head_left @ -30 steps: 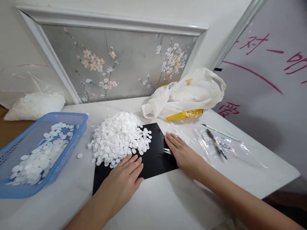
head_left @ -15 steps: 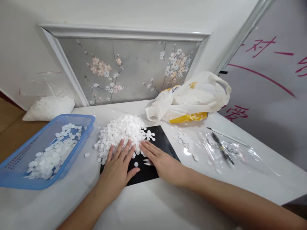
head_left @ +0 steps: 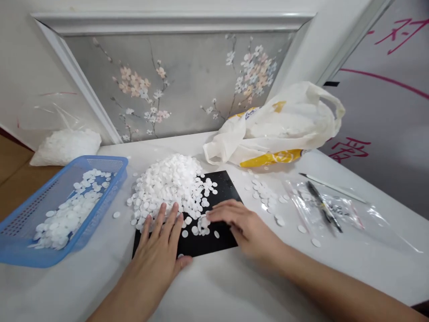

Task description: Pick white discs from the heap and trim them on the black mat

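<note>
A heap of small white round discs point(head_left: 167, 183) covers the back left of a black mat point(head_left: 221, 239) on the table. My left hand point(head_left: 157, 250) lies flat at the heap's near edge with its fingers spread, holding nothing. My right hand point(head_left: 251, 230) is over the right part of the mat, palm down. Its fingers are bent and point left, with the thumb apart below them. The fingertips are at a small cluster of loose discs point(head_left: 203, 225); nothing gripped shows.
A blue plastic basket point(head_left: 43, 259) with more discs stands at left, a clear bag of white material point(head_left: 69, 145) behind it. At the back right lies a white and yellow plastic bag point(head_left: 281, 125). Scattered discs point(head_left: 263, 192), a pen point(head_left: 323, 205) and clear plastic packets point(head_left: 378, 223) lie at right.
My right hand has moved right and lifted from flat to bent fingers, exposing loose discs on the mat. My left hand remains spread by the heap. The view has shifted slightly.
</note>
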Demonstrator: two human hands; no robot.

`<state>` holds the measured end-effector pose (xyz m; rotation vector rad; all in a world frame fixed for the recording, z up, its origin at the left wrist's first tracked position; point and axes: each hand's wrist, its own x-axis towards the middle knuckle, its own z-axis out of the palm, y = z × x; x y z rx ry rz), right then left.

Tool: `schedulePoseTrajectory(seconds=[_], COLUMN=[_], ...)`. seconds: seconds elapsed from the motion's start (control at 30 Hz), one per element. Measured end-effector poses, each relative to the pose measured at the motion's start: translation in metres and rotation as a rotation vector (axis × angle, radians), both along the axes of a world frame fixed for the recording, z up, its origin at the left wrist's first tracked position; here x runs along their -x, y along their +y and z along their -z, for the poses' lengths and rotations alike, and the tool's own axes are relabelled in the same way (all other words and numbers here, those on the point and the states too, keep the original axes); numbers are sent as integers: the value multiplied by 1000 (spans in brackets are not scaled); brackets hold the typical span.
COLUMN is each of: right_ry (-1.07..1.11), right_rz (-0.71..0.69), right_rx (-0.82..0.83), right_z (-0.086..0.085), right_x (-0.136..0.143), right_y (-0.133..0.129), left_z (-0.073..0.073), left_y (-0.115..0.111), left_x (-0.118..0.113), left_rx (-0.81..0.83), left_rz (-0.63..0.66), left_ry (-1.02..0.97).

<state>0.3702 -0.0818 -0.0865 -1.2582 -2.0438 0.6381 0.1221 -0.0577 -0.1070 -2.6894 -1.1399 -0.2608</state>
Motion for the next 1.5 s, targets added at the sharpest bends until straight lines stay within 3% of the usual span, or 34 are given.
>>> schedulePoseTrajectory(seconds=[0.13,0.23,0.33,0.43,0.53,0.7,0.8,0.9,1.1,1.27,1.4,1.5], right_ry=[66,74,2,-138,-150,-60,-69,-104,-231,-340,-469,-537], right_rz=[219,118,-39,10,99,41,-67,-143,96,325,390,420], right_rx=[60,75,56,64,89,102,121,148,259,198,107,65], right_z=[1,6,12,14,11,5,6,5,-4,0,0,-6], right_x=[-12,-10,-5,-6,-10,-7,-2,-4,-20,-34,-46,-45], right_y=[11,11,9,8,9,5,3,3,9,11,11,11], left_z=[-16,-21,-19,-21,-33,-53,-50,-37,-24,-30,-39,-40], left_y=[4,3,-1,-2,1,7,8,9,7,11,16,16], left_x=[-12,-18,-15,-7,0,-2,-11,-17,-10,1,0,-8], left_rx=[100,253,336,400,516,583,559,539,373,352,423,389], left_rz=[71,216,246,218,231,235,182,215,257,239,215,226], left_ry=[-20,47,76,118,170,34,-71,-24,113,112,113,83])
